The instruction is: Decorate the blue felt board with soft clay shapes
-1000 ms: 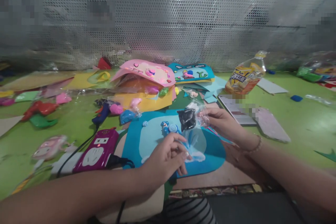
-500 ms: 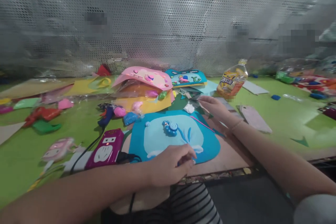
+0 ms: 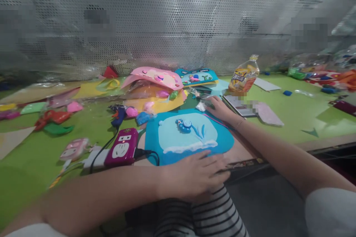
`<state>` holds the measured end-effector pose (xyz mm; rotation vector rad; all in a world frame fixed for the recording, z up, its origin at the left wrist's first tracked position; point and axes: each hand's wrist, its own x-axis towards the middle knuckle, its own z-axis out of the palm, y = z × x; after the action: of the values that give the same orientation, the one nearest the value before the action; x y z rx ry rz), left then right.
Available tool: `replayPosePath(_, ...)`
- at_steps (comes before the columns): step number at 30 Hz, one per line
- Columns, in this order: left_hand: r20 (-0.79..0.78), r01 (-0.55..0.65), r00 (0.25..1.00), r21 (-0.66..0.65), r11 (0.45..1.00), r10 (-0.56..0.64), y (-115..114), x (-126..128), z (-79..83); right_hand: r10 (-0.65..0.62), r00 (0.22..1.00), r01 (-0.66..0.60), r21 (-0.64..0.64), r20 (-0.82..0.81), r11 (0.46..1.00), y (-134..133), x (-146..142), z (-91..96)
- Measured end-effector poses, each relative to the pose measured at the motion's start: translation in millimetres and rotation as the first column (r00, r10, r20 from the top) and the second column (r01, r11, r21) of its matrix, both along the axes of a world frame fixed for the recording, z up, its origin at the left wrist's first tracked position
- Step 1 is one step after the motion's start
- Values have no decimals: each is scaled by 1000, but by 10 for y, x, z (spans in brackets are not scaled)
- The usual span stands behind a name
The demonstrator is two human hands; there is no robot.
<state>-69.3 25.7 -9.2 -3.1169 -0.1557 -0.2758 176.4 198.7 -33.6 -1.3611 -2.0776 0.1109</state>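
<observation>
The left hand had opened, flat by the blue sheet, likely steadying it; the right hand reached a small bag, grip unclear.

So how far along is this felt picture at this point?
Done: a blue clay figure, blue stalks and a white strip sit on the felt board. In hand: the left hand lies flat at its near edge; the right hand reaches toward a white packet beyond it. Left, probably: loose clay packets lie unused nearby.
</observation>
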Motion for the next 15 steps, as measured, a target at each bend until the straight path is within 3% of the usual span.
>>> replayPosePath(3,-11,-273,962,34,961,274,-39,8,-63,4,998,-2,-33,66,999,42,21,-43)
replayPosePath(5,-35,-363,931,27,932,363,-52,14,-102,11,996,-6,-60,88,998,68,31,-60)
replayPosePath(10,-64,-371,927,5,929,370,-49,24,-153,71,996,-64,-111,60,992,94,23,-13)
replayPosePath(15,-69,-374,927,-103,922,368,-11,6,-156,41,992,-59,-151,-116,987,57,28,104)
